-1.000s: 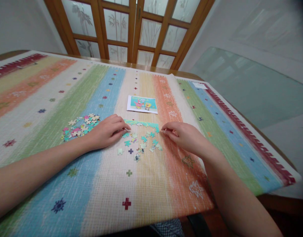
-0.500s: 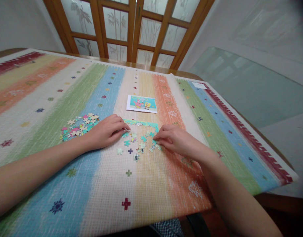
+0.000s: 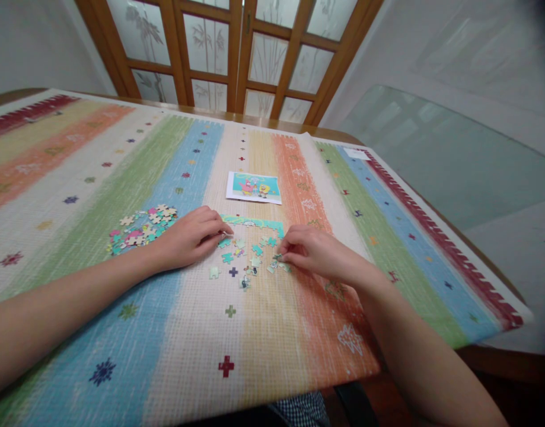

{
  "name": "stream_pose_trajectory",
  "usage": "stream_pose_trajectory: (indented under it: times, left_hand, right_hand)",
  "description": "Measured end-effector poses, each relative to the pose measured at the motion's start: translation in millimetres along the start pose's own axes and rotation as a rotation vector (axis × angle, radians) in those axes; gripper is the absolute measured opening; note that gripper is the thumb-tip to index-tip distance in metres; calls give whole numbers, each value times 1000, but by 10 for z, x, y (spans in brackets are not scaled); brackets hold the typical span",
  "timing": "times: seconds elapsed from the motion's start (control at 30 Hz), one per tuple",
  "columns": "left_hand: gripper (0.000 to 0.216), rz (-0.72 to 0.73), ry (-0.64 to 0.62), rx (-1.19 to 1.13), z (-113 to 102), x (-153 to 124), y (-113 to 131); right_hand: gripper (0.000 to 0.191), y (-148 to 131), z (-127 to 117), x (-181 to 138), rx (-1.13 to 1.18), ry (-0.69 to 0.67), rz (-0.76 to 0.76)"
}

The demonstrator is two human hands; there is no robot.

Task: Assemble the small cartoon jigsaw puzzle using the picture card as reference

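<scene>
My left hand [image 3: 196,236] rests on the tablecloth with its fingers pinched at the left end of a joined strip of jigsaw pieces [image 3: 258,224]. A small pale puzzle piece [image 3: 229,235] shows at its fingertips. On the strip's right side, my right hand [image 3: 311,248] pinches a small puzzle piece [image 3: 277,257], partly hidden by the fingers. Between the hands lie several loose teal and pale green pieces [image 3: 256,249]. Just beyond the strip is a reference picture [image 3: 256,187] of cartoon figures.
A heap of mixed puzzle pieces [image 3: 136,232] lies left of my left forearm. The striped tablecloth [image 3: 196,332] covers the table. A white paper [image 3: 356,153] is at the far right. Behind the table stand wood-framed glass doors [image 3: 210,53].
My right hand's fingertips have shifted slightly by the loose pieces at the strip's right side. My left hand stays almost still. The view has moved very slightly.
</scene>
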State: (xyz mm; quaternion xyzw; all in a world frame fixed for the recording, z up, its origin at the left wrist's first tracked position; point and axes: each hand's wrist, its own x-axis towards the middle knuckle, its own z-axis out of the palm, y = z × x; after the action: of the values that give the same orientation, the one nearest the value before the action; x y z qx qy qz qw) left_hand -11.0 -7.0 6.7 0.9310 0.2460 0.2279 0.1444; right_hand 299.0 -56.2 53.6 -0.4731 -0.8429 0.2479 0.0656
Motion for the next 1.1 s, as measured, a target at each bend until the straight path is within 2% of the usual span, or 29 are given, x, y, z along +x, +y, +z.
stream_pose_trajectory:
  times: [0.23,0.43,0.7,0.87,1.0,1.1]
  left_hand:
    - [22,-23,11,-46,-16,71,201]
    - [18,-83,-5,-263,51,127,400]
    - [21,-213,40,-410,41,122,471]
    - [25,-274,67,-263,-71,96,265]
    - [29,-361,108,-85,-138,51,-65]
    - [30,-364,75,-13,-129,30,-209]
  right_hand:
    - [6,-188,169,76,307,301,54]
    - [9,-343,336,132,464,354,-3]
    - [10,-382,412,135,418,378,-90]
    - [13,-333,394,114,316,377,-169]
    - [16,-231,311,92,267,405,-131]
    - [16,-162,269,81,258,437,-107]
